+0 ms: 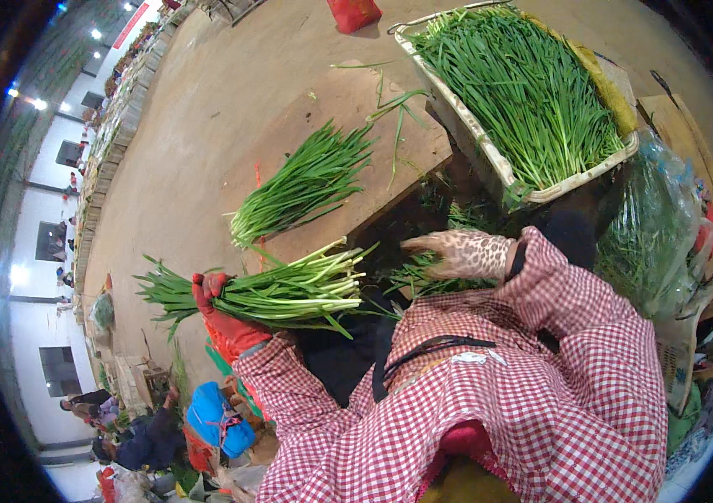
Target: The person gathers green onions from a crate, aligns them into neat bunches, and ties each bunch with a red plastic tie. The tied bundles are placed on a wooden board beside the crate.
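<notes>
My left hand point(221, 308), in a red glove, is closed around a bunch of garlic chives point(287, 292). Its pale stem ends point right and the green leaf tips left. To the right, my right hand point(466, 253) wears a leopard-print glove and is blurred. Its fingers look apart and nothing shows in them, above loose green leaves point(419, 276) by my lap. A second bunch of chives point(306, 182) lies on a brown board point(344, 107), across a thin red tie point(257, 173) that shows at both sides.
A white plastic crate point(469, 119) packed with chives stands at the upper right, a yellow cloth point(608, 88) along its edge. Beside it sits a clear plastic bag point(652, 226) of greens. Stray leaves point(397, 110) litter the board. A blue bundle point(218, 418) and another person point(149, 440) are lower left.
</notes>
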`<state>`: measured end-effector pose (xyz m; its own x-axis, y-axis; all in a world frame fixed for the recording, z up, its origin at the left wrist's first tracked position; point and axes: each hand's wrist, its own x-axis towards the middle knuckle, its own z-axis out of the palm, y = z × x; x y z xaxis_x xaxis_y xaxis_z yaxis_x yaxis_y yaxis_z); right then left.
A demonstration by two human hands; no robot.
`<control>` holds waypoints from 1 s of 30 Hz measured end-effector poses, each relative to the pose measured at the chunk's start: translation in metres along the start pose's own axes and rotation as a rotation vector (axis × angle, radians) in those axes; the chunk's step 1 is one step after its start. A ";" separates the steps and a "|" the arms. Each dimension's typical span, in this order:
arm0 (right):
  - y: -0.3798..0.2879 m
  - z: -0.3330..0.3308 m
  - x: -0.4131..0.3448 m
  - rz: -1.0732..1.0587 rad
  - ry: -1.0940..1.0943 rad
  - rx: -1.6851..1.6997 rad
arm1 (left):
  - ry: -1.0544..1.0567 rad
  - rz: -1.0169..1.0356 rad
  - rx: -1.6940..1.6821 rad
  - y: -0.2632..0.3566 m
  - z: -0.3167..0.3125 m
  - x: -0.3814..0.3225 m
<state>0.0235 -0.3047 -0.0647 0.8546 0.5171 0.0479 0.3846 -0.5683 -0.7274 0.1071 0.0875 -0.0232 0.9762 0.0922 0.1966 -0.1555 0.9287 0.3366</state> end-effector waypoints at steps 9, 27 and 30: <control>-0.051 0.014 0.058 -0.102 -0.032 0.111 | -0.086 0.016 -0.122 -0.033 0.022 -0.005; 0.031 0.133 0.088 -0.395 0.370 -0.150 | -0.125 0.079 0.101 -0.040 0.009 -0.054; 0.080 0.110 0.057 -0.192 0.054 -0.301 | -0.010 0.181 0.231 -0.017 0.001 -0.054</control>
<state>0.0644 -0.2502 -0.1959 0.7705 0.6032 0.2060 0.6189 -0.6309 -0.4678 0.0565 0.0663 -0.0386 0.9281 0.2440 0.2812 -0.3582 0.7914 0.4954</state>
